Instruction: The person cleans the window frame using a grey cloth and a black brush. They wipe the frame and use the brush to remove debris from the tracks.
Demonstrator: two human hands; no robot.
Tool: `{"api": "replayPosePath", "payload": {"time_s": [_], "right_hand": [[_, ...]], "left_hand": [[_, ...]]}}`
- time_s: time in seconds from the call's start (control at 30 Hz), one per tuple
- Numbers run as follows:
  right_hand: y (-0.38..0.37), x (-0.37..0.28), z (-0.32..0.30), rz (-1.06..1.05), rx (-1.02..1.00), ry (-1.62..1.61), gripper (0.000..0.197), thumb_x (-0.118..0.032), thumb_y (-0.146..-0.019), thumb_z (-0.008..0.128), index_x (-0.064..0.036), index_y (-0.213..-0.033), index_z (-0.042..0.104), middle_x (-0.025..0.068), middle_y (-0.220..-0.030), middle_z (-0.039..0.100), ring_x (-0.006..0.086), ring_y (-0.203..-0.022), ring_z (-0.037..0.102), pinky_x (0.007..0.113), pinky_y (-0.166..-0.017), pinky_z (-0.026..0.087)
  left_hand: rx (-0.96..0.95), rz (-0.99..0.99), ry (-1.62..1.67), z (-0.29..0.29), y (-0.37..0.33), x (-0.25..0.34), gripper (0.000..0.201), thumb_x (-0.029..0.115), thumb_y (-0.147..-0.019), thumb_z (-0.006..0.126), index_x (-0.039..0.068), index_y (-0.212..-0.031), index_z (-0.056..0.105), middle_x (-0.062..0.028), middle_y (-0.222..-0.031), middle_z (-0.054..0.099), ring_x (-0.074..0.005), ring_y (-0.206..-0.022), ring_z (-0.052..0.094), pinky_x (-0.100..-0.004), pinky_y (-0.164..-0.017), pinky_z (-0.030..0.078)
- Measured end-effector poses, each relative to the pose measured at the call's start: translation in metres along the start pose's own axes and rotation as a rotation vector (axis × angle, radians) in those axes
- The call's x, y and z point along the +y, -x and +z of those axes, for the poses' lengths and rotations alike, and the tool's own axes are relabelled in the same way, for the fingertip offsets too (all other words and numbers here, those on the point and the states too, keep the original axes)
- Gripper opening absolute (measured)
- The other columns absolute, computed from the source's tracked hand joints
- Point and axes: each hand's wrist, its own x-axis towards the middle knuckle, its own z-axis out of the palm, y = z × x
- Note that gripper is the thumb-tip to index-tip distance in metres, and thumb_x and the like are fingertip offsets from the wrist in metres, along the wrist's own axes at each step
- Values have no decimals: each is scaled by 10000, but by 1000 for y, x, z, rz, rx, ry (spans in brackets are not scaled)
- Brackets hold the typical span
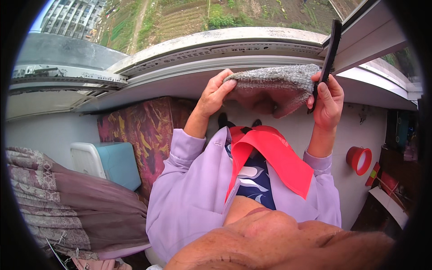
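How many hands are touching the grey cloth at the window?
2. The left hand grips the grey cloth at its left edge; the right hand holds its right edge together with a black tool.

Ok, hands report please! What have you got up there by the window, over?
Left hand pinching grey fuzzy cloth. Right hand gripping cloth's other end plus black tool. Window frame right behind, nothing blocking.

Grey fuzzy cloth point(274, 81), black squeegee point(330, 51), red bucket point(358, 159)

The cloth point(274, 85) in my hands is rough, nubbly grey knit. The black strip point(330, 54) looks smooth, matt plastic. The sill point(180, 58) is smooth.
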Motion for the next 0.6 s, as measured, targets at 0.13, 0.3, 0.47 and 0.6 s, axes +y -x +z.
{"api": "replayPosePath", "payload": {"time_s": [0.13,0.3,0.47,0.6], "right_hand": [[-4,2,-5,18,66,64,197,-110,-926,611,33,-1060,626,95,-951,649,110,-548,556,210,-464,427],[-5,7,-14,4,147,79,190,-115,-927,614,30,-1048,637,86,-931,654,108,-562,560,213,-463,415],[1,-2,-22,33,87,263,185,-93,-918,620,38,-1047,643,44,-834,637,88,-580,550,203,-477,407],[10,-1,-39,94,83,503,196,-80,-913,626,15,-1083,648,29,-842,659,53,-612,550,180,-504,407]], "left_hand": [[88,-74,33,2,-15,-8,177,187,-994,480,31,-1011,561,43,-923,549,-46,-868,485,-214,-791,415],[78,-211,116,6,-26,-2,194,218,-973,537,35,-1027,569,45,-904,550,-40,-851,481,-209,-766,413],[-184,-111,-120,5,-21,12,280,174,-849,713,36,-1040,563,37,-915,558,-47,-850,492,-209,-757,422],[-327,-61,-78,24,-16,34,243,72,-901,632,16,-1127,561,10,-970,588,-55,-930,508,-222,-817,432]]}}
